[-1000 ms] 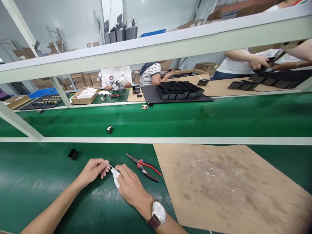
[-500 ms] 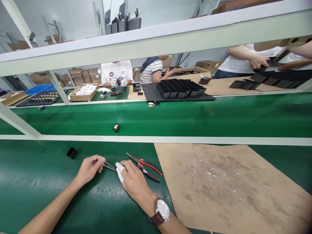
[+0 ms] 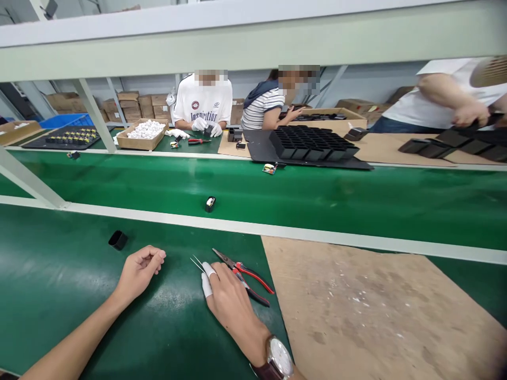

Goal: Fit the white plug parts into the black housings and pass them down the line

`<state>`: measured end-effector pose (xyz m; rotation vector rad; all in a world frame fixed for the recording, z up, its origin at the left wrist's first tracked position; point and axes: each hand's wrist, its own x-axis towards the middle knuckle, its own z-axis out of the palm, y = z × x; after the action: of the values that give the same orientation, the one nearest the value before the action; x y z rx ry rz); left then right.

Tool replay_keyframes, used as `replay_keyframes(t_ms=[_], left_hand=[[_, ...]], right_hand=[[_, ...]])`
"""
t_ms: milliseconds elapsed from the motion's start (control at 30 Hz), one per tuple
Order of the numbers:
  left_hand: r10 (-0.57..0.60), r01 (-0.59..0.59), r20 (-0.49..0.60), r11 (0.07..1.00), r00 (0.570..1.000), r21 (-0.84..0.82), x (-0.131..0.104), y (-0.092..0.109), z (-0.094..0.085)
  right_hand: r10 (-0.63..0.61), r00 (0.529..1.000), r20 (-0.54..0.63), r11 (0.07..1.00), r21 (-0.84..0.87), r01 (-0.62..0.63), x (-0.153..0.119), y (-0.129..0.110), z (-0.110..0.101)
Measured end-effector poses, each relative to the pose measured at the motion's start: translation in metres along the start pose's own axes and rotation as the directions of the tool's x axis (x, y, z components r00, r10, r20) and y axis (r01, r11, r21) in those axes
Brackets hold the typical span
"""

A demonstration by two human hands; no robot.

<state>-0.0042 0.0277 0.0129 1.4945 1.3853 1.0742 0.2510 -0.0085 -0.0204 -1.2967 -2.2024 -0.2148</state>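
Note:
My right hand (image 3: pixel 232 298), with white covers on two fingertips and a watch at the wrist, grips metal tweezers (image 3: pixel 197 263) whose tips point up and left. Just beyond it, partly hidden by the fingers, red and black pliers (image 3: pixel 245 270) lie on the green surface (image 3: pixel 166 338). To the left, my left hand (image 3: pixel 139 270) is closed, thumb against the curled fingers; anything inside is too hidden to make out. A black cup-like housing (image 3: pixel 118 240) rests up and left of that hand.
Brown cardboard (image 3: pixel 376 306) covers the right side. Past a white rail (image 3: pixel 237 230), a small black housing (image 3: pixel 210 203) stands on the green belt (image 3: pixel 158 182). Black trays (image 3: pixel 312 145) and people stand across it. A white beam (image 3: pixel 253 39) spans above.
My left hand has come away from the tweezers, leaving a gap between the hands. The tweezers stay in my right hand. The camera view has tilted and shifted.

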Motion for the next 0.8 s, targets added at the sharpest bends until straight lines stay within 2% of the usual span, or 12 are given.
replay_keyframes(t_ms=[133,300,367,467,533,633,800], left_hand=[[0.149,-0.162,0.097,0.976,0.984,0.144,-0.005,-0.006,0.002],[0.355,-0.439,0.314,0.861,0.88,0.257,-0.014,-0.008,0.011],[0.401,-0.504,0.357,0.819,0.844,0.272,-0.016,-0.006,0.012],[0.453,-0.56,0.367,0.782,0.812,0.274,-0.016,-0.002,0.013],[0.47,-0.571,0.356,0.774,0.807,0.274,-0.015,0.001,0.014],[0.469,-0.551,0.306,0.782,0.828,0.292,-0.014,0.004,0.013],[0.455,-0.488,0.175,0.802,0.873,0.345,-0.011,0.002,0.008]], right_hand=[[-0.033,0.999,-0.007,0.998,0.059,0.033,-0.001,0.0,-0.001],[-0.124,0.992,0.013,0.985,0.124,0.122,-0.005,-0.008,-0.003],[-0.136,0.991,0.017,0.98,0.146,0.132,-0.006,-0.01,-0.004],[-0.147,0.989,0.015,0.975,0.17,0.142,-0.005,-0.011,-0.008],[-0.15,0.989,0.012,0.973,0.177,0.146,-0.005,-0.013,-0.01],[-0.138,0.99,0.007,0.974,0.182,0.134,-0.004,-0.014,-0.01],[-0.011,1.0,-0.015,0.999,0.049,0.012,-0.004,-0.007,-0.005]])
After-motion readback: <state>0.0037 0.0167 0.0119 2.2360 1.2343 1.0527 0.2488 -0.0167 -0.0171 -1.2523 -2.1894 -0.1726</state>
